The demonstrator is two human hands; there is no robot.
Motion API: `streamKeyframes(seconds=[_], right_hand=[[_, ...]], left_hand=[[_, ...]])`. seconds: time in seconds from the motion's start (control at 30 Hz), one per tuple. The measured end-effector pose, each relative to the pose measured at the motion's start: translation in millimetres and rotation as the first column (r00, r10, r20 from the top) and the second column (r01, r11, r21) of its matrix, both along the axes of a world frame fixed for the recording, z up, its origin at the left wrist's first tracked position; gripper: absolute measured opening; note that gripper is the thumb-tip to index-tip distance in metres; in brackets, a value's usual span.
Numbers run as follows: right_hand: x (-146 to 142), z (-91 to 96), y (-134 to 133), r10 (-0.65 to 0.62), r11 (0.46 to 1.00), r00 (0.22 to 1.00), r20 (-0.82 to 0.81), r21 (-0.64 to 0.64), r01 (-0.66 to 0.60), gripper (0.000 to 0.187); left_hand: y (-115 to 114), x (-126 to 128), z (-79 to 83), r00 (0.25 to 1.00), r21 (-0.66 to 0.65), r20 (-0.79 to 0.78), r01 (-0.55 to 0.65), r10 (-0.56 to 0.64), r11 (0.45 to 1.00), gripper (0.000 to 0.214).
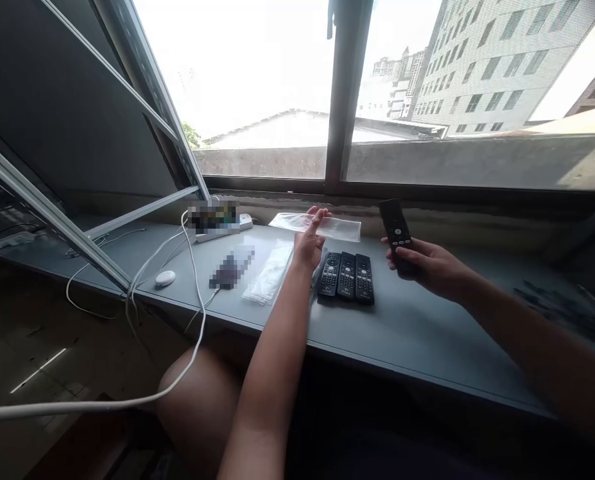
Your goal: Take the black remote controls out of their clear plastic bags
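Note:
My right hand point(422, 263) grips a black remote control point(396, 227), its buttons facing me and its top end tilted up. In my left hand point(311, 243) is a clear plastic bag point(344, 228), pinched by the fingers and stretching to both sides above the table. Three more black remote controls point(346, 275) lie side by side on the table, just right of my left wrist. A stack of clear plastic bags point(270, 273) lies flat to the left of that wrist.
On the grey table point(407, 340) lie a white round object point(164, 279), a blurred-out phone-like thing point(231, 268) and a white power strip point(222, 230). A white cable point(197, 333) hangs over the front edge. Dark items point(562, 307) lie at the right. A metal frame point(112, 267) slants at the left.

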State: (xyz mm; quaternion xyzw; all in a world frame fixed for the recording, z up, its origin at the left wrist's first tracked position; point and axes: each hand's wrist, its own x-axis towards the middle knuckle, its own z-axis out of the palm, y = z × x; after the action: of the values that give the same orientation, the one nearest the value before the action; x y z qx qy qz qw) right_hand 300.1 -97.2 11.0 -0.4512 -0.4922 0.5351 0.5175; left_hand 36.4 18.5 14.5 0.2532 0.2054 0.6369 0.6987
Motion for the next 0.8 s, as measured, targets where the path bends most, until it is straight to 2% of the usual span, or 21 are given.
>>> streamKeyframes(seconds=[0.13,0.23,0.37,0.43,0.63,0.73,0.8], right_hand=[[2.9,-13.5,-2.9,-0.084,0.996,0.993,0.079,-0.019,0.086,0.044],[-2.5,-16.7,-5.3,-0.089,0.996,0.993,0.077,0.027,0.087,0.042],[-11.1,-15.0,-9.9,-0.120,0.988,0.986,0.114,0.115,0.107,0.038],[-13.0,-14.3,-11.6,-0.146,0.981,0.980,0.138,0.148,0.125,0.037],[-11.8,-13.7,-14.1,-0.164,0.977,0.969,0.187,0.170,0.132,0.040],[-12.0,-12.7,-15.6,-0.184,0.972,0.953,0.240,0.192,0.139,0.042],[-12.4,-12.2,-16.2,-0.175,0.974,0.959,0.221,0.180,0.136,0.042]], left_hand=[[-2.1,1.4,0.0,1.000,0.029,0.013,0.019,-0.019,0.999,0.029],[-4.4,0.4,3.0,0.999,0.008,0.026,0.028,-0.028,1.000,0.031],[-6.2,-2.5,5.3,0.985,-0.101,0.173,0.027,-0.009,0.995,0.039],[-5.3,-3.6,4.5,0.976,-0.100,0.216,0.028,-0.006,0.995,0.041],[-0.7,-6.9,0.3,0.990,-0.026,0.139,-0.009,0.013,1.000,0.036],[0.3,-8.8,-1.5,0.990,-0.017,0.140,0.027,-0.024,0.999,0.035],[0.4,-9.8,-2.2,0.988,-0.008,0.150,0.045,-0.043,0.999,0.038]])
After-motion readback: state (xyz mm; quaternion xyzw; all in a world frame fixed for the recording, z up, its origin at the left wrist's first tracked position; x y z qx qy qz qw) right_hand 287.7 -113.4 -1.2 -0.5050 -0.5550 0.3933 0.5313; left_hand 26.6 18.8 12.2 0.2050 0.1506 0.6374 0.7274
